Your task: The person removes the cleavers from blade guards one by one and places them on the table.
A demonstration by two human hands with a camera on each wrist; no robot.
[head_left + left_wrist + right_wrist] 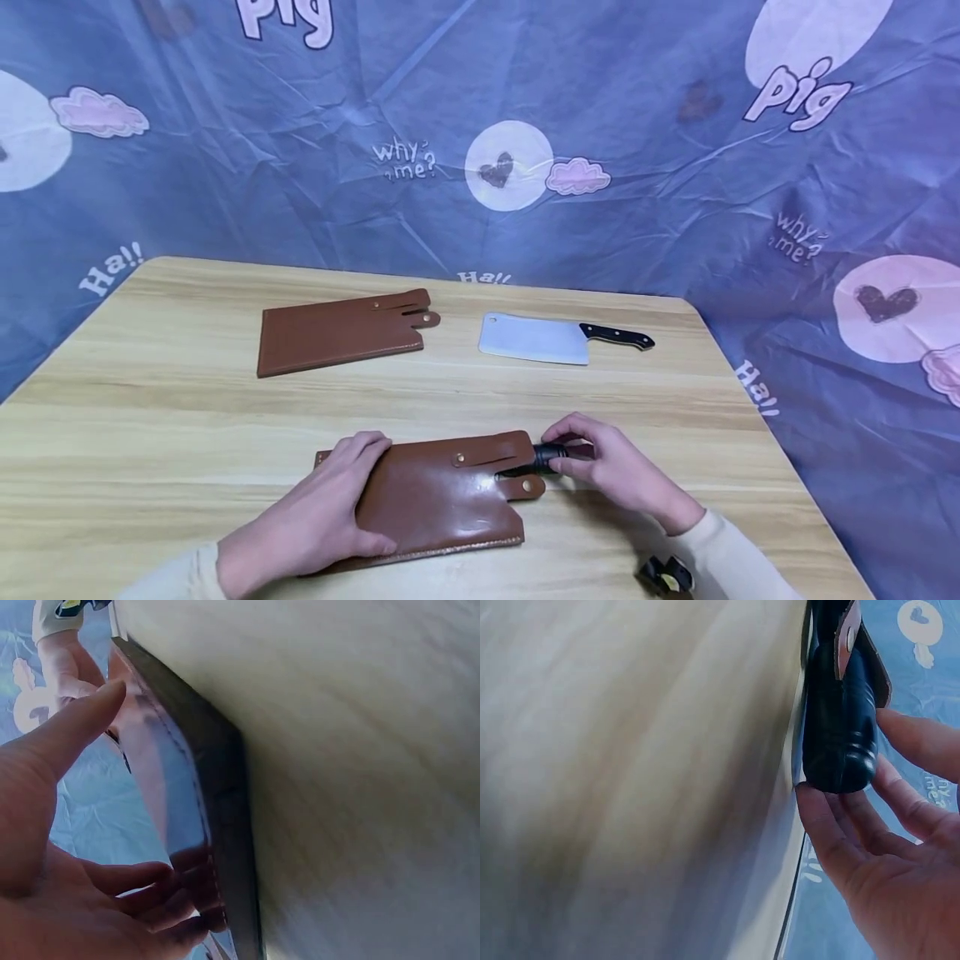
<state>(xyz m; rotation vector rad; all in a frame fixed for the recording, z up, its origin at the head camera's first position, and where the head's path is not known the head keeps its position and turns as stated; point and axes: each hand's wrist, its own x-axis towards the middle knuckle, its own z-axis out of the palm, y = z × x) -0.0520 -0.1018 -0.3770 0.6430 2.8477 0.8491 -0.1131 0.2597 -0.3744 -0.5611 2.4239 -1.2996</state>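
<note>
Head view: two hands worked a brown leather sheath [438, 500] at the near edge of the wooden table [150, 417].

The left hand [322, 508] lay flat on the sheath's left part, fingers straight and pressing it down; in the left wrist view its fingers [150, 889] rested on the glossy leather [180, 795]. The right hand [611, 471] pinched the black knife handle [551, 456] that stuck out of the sheath's right end, just under the strap with its snap [531, 486]; the right wrist view showed the fingertips [817, 817] touching the handle's butt [840, 727]. Farther back, well apart, lay a second brown sheath [337, 333] and, to its right, a bare cleaver [555, 339] with a black handle.
</note>
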